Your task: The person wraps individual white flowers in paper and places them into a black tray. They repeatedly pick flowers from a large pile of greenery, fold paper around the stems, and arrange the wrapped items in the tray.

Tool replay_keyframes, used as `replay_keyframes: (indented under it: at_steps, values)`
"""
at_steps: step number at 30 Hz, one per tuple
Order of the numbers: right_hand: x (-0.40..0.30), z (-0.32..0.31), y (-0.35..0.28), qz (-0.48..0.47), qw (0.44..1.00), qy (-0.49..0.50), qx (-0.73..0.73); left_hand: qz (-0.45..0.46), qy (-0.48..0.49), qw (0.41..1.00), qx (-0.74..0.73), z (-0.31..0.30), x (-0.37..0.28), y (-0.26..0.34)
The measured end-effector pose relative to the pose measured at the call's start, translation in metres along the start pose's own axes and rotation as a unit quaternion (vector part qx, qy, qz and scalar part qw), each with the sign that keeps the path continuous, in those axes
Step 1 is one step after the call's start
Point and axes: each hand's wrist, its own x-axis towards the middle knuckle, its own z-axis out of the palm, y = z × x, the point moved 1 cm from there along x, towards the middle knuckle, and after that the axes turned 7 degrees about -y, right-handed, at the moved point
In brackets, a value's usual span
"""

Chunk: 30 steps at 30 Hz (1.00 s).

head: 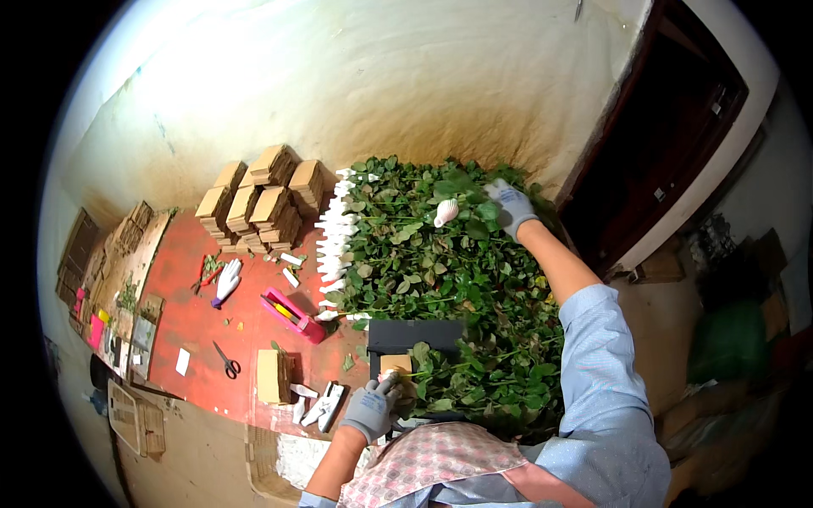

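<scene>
My right hand (510,204), in a grey work glove, reaches to the far right over a broad bed of leafy rose stems (419,254). Close to its left, a rose with its head in a ribbed white sleeve (446,213) lies above the leaves; whether the fingers hold its stem is hard to tell. My left hand (370,409), gloved alike, is near my body, its fingertips at a pale pink rose head (385,375) beside a piece of brown cardboard (396,363). Both lie by a dark board (414,334). White-sleeved heads (335,247) line the bed's left edge.
On the red table (190,305) are stacked cardboard pieces (270,206), a white glove (228,279), red-handled pruners (206,277), black scissors (227,360), a pink tape dispenser or holder (292,315), a cardboard stack (274,376) and a stapler (331,407). A plastic basket (260,463) stands below the front edge.
</scene>
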Motion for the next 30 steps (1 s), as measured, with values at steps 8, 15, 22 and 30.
replay_keyframes:
  at_steps: [8,15,22,30]
  values:
    - [-0.002,-0.007,-0.009,0.000,0.997,-0.066,-0.051,-0.008,0.008,1.000,-0.006,-0.002,0.005,0.001]
    - [0.003,-0.011,0.018,0.064,0.972,-0.035,-0.222,0.030,0.090,0.994,-0.047,0.016,0.005,-0.009]
    - [-0.117,-0.057,-0.125,-0.070,0.968,-0.069,-0.231,0.020,0.069,0.997,-0.036,0.031,0.003,-0.010]
    - [-0.238,-0.013,-0.159,-0.138,0.939,-0.238,-0.204,-0.015,0.019,0.997,-0.073,0.016,0.003,-0.005]
